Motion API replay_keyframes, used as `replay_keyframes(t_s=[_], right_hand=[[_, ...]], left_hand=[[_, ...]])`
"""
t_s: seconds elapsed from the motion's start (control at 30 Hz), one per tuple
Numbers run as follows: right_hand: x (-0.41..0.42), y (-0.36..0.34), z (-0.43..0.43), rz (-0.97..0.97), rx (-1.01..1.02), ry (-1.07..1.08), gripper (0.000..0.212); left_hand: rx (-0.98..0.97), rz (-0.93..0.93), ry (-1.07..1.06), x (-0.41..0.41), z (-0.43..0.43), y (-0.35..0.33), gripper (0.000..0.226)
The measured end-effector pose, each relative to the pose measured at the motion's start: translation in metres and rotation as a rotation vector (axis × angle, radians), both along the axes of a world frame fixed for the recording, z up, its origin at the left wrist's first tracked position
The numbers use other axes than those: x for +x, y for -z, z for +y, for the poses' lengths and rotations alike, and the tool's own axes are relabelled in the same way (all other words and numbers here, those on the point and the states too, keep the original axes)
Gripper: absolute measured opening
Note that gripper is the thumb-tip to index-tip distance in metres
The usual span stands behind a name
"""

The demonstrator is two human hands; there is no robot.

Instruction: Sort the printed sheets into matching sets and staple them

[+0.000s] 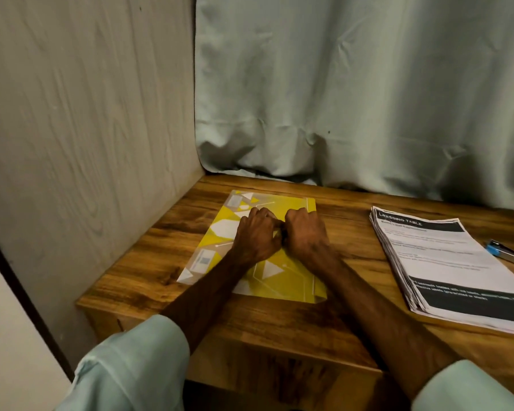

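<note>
hanging across the rear of the scene, a pale green curtain (368, 93) drapes down to the back edge of a wooden table (279, 321), with a wood-grain panel (80, 114) closing off the left side. a yellow folder (282, 277) with white geometric shapes lies flat on the left half of the table, its long side running away from the person. a stack of printed sheets (445, 262) lies on the right half, well apart from the folder; the top sheet carries a dark header band reading "dressing table" and a dark band near its lower edge. the sheet edges are slightly fanned along the left side of the stack. both forearms extend from pale green sleeves (137, 366) onto the folder. the left hand (257, 234) and right hand (304, 232) rest on the folder's middle, knuckles up, touching each other, fingers curled under. whether the fingers grip anything cannot be told. a stapler (506, 253) with a blue end lies just beside the stack's right edge.
</note>
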State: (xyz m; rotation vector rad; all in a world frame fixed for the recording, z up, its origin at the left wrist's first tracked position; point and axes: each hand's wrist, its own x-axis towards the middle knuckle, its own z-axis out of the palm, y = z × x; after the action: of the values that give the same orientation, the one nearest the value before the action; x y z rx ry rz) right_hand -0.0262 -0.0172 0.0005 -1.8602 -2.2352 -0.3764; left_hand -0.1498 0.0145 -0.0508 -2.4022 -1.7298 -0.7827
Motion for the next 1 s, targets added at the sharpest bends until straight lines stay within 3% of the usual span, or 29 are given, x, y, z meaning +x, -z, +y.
replay_keyframes(t_s=[0.1,0.2,0.4,0.47,0.53,0.6,0.67,0.8,0.9,1.0], right_hand=[[0.016,0.0,0.007,0.314,0.01,0.095,0.03],[0.038,0.007,0.016,0.66,-0.005,0.157,0.015],[0.073,0.016,0.021,1.493,-0.26,0.161,0.01],[0.083,0.004,0.015,1.594,-0.271,0.181,0.012],[0.097,-0.007,0.005,1.477,-0.163,0.214,0.018],[0.111,-0.011,-0.005,1.133,0.015,0.272,0.026],[0.114,-0.007,-0.012,0.877,0.054,0.3,0.03],[0.107,0.013,-0.018,0.477,0.09,0.123,0.047],[0.095,0.021,-0.015,0.218,0.074,-0.025,0.018],[0.089,0.028,-0.013,0.218,-0.009,0.008,0.015]], left_hand=[[-0.012,0.023,-0.04,0.0,0.004,0.004,0.038],[-0.03,0.043,-0.067,0.003,0.006,0.006,0.042],[-0.015,0.058,-0.058,0.003,0.0,0.003,0.039],[-0.038,0.027,-0.061,0.002,-0.004,0.001,0.043],[-0.078,0.029,-0.086,0.004,-0.007,-0.003,0.053],[-0.107,0.067,-0.124,0.009,-0.012,-0.008,0.066],[-0.141,0.111,-0.163,0.017,-0.017,-0.013,0.081],[-0.236,0.158,-0.233,0.038,-0.026,-0.016,0.108],[-0.282,0.154,-0.268,0.046,-0.027,-0.016,0.104],[-0.3,0.104,-0.269,0.045,-0.021,-0.015,0.091]])
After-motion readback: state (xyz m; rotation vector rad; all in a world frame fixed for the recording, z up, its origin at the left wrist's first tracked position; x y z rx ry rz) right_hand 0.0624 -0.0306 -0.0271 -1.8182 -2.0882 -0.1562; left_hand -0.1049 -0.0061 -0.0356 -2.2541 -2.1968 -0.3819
